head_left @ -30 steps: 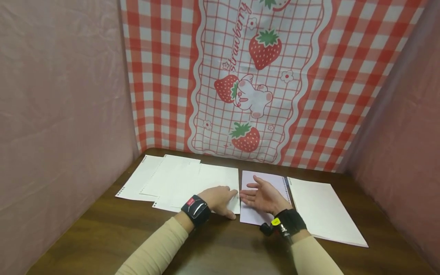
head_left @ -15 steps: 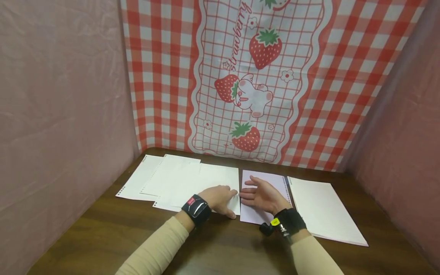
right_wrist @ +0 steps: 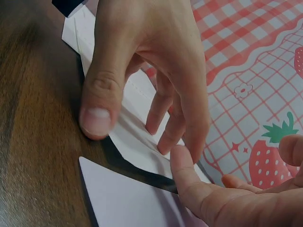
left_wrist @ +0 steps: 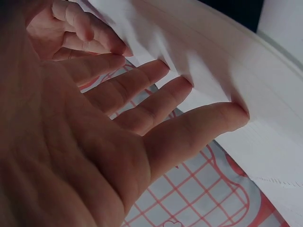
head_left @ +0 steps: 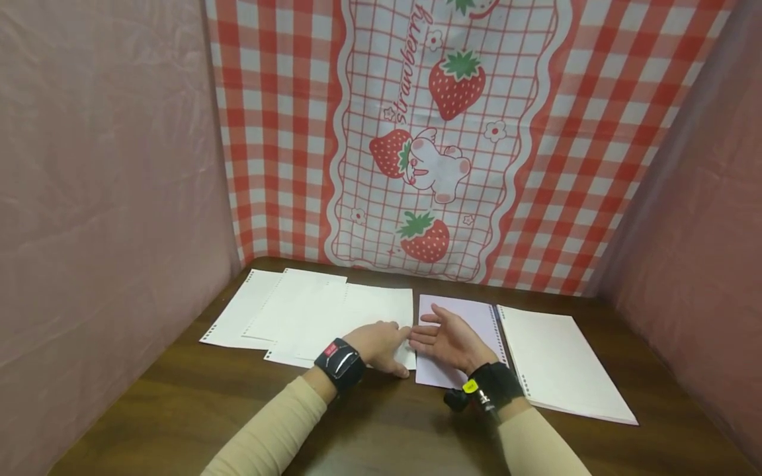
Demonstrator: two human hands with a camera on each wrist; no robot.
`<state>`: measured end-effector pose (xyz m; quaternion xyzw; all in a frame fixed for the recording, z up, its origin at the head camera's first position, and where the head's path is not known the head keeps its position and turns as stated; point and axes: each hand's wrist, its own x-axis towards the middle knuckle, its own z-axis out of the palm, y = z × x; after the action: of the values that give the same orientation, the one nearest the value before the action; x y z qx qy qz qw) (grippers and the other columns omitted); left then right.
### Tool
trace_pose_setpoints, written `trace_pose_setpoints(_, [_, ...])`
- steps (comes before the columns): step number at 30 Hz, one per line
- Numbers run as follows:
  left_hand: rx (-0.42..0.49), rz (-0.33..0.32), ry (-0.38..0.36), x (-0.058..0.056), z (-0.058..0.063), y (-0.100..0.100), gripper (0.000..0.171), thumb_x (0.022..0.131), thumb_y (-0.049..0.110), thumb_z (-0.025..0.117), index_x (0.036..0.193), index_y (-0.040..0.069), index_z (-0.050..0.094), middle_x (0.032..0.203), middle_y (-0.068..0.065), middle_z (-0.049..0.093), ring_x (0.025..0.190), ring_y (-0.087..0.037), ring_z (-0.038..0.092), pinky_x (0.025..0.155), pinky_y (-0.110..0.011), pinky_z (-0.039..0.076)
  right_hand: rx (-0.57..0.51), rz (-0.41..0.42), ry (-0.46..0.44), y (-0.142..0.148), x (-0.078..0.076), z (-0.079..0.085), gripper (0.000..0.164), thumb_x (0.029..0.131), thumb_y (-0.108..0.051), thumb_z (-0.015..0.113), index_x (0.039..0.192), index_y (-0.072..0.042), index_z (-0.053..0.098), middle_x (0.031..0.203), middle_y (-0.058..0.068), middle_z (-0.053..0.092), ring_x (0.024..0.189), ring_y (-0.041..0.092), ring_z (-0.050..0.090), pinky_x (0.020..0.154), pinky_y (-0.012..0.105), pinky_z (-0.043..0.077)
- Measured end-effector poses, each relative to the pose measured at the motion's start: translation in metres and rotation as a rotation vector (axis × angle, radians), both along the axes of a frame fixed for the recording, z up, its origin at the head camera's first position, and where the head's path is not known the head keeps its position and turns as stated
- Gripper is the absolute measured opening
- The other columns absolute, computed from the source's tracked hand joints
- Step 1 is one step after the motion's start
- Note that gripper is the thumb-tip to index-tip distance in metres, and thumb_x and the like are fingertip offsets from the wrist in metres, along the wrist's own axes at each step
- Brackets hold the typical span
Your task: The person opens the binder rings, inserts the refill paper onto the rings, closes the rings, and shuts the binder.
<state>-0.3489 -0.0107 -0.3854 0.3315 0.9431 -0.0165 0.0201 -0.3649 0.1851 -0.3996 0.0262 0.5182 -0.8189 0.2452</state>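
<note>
My left hand (head_left: 381, 345) rests its fingertips on the rightmost white punched sheet (head_left: 378, 305), near that sheet's right edge. In the left wrist view its fingers (left_wrist: 175, 127) reach down onto the paper, fairly straight and spread. My right hand (head_left: 455, 338) hovers palm-left over a lavender notebook cover (head_left: 431, 370), holding nothing. Its fingertips come right up to the left hand's fingers and overlap the sheet's edge in the head view. The right wrist view shows a right finger (right_wrist: 182, 168) close beside the left fingers over the paper.
More white punched sheets (head_left: 241, 311) overlap to the left. Right of the lavender cover lies a white page stack (head_left: 565, 357), with a row of binding holes between them. Everything lies on a brown wooden table (head_left: 381, 430). A strawberry-print checked cloth (head_left: 423, 165) hangs behind.
The right hand has shifted slightly left, its fingertips now meeting the left hand's fingers in the head view. The left hand and the papers look the same.
</note>
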Motion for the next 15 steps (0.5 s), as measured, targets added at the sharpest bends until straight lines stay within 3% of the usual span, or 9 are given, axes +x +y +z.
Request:
trace_pose_setpoints(3, [0.010,0.014,-0.016,0.0003,0.0000,0.0004,0.087,0.083,0.060,0.075,0.153,0.020,0.043,0.129,-0.010,0.065,0.109,-0.024,0.067,0.092,-0.037,0.056,0.005,0.004,-0.009,-0.0011,0.0003,0.0000,0.077,0.109,-0.047,0.034,0.160,0.001,0.002,0.161,0.037,0.016,0.148,0.045,0.028,0.125,0.050,0.027])
trace_pose_setpoints(8, [0.037,0.015,-0.033,-0.0007,-0.0010,0.0008,0.083,0.083,0.057,0.076,0.152,0.022,0.045,0.118,-0.007,0.066,0.093,-0.018,0.064,0.080,-0.033,0.055,0.045,-0.007,-0.013,-0.0019,0.0007,-0.0003,0.076,0.108,-0.049,0.032,0.159,0.001,0.005,0.161,0.035,0.020,0.142,0.039,0.032,0.124,0.050,0.028])
trace_pose_setpoints(12, [0.042,0.010,-0.033,-0.0028,-0.0008,0.0010,0.069,0.085,0.054,0.073,0.142,0.019,0.055,0.111,-0.004,0.065,0.086,-0.015,0.060,0.073,-0.031,0.052,0.145,-0.017,0.041,-0.0027,0.0016,0.0016,0.074,0.109,-0.048,0.030,0.159,0.002,0.008,0.161,0.036,0.021,0.148,0.045,0.029,0.124,0.054,0.026])
trace_pose_setpoints(15, [0.038,0.002,-0.034,-0.0045,0.0002,0.0012,0.050,0.089,0.046,0.071,0.128,0.016,0.062,0.104,-0.002,0.063,0.083,-0.013,0.058,0.072,-0.030,0.051,0.231,-0.027,0.076,-0.0038,0.0027,0.0029,0.069,0.110,-0.044,0.030,0.158,0.003,0.013,0.160,0.035,0.026,0.149,0.044,0.031,0.121,0.052,0.033])
